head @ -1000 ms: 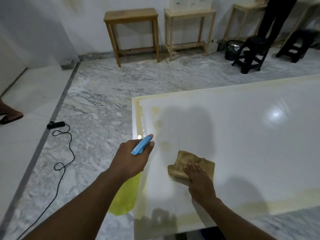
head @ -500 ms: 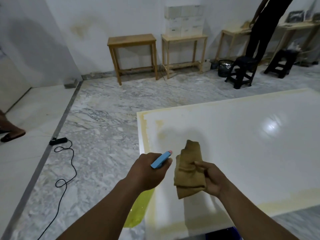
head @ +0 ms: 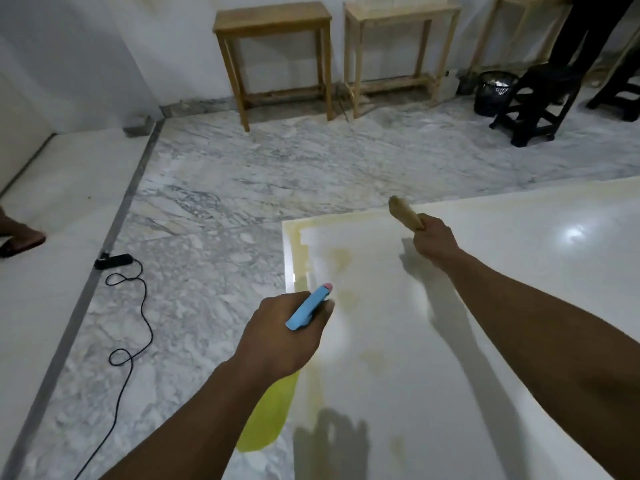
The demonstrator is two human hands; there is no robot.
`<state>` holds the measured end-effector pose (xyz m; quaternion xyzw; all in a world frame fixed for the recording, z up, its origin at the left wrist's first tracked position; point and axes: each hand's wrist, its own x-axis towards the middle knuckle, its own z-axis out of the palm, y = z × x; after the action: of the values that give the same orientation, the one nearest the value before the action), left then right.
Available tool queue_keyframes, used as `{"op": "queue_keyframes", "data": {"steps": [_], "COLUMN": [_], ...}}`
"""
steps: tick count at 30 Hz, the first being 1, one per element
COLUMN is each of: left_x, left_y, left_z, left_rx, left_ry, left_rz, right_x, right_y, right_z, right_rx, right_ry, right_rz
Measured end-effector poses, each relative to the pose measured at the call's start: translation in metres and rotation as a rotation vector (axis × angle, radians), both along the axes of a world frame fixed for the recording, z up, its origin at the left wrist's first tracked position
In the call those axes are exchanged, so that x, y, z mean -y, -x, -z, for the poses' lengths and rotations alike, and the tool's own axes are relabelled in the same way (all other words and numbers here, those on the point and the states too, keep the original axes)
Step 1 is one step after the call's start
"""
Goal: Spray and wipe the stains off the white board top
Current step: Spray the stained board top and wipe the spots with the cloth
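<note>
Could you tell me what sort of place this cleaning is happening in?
Probably a sparse indoor workroom or training space: grey-veined marble floor, plain wooden tables against a white wall, and a stained white board top.

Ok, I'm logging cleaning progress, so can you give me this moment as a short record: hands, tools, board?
left hand: holds the spray bottle, nozzle aimed over the board's near-left area
right hand: grips the cloth, bunched, near the far edge
board: white, glossy
stains: yellow band along the left edge, blotches near the corner
cloth contact: seems lifted off the surface, not certain
</note>
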<state>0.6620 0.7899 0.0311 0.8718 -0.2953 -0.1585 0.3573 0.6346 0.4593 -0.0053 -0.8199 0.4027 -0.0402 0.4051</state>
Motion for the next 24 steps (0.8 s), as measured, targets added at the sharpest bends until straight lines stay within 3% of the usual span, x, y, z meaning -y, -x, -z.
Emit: {"op": "queue_keyframes", "data": {"steps": [5,7,11,16,24], "left_x": [-0.010,-0.015,-0.028,-0.050,-0.087], "left_y": [-0.032,-0.043,-0.055,-0.047,-0.012], "left_z": [0.033,0.042,0.056,0.060,0.047], "left_rx": [-0.002,0.019,0.053,-0.021,-0.064], "left_ry": [0.067,0.060,0.058,0.087,-0.007], "left_rz": [-0.053,-0.040,0.018,0.057,0.053], "right_x": [0.010,-0.007,-0.056,-0.106,-0.155], "right_y": [-0.062,-0.082,-0.101,-0.057,0.058], "right_z": [0.090,0.117,0.129,0.143,0.138], "right_rx": [-0.142,-0.188,-0.215,-0.103,-0.023], "right_ry": [0.178,0.338,0.406,0.307,0.238], "right_rz": [0.045,-0.030,-0.232,-0.408,-0.405]}}
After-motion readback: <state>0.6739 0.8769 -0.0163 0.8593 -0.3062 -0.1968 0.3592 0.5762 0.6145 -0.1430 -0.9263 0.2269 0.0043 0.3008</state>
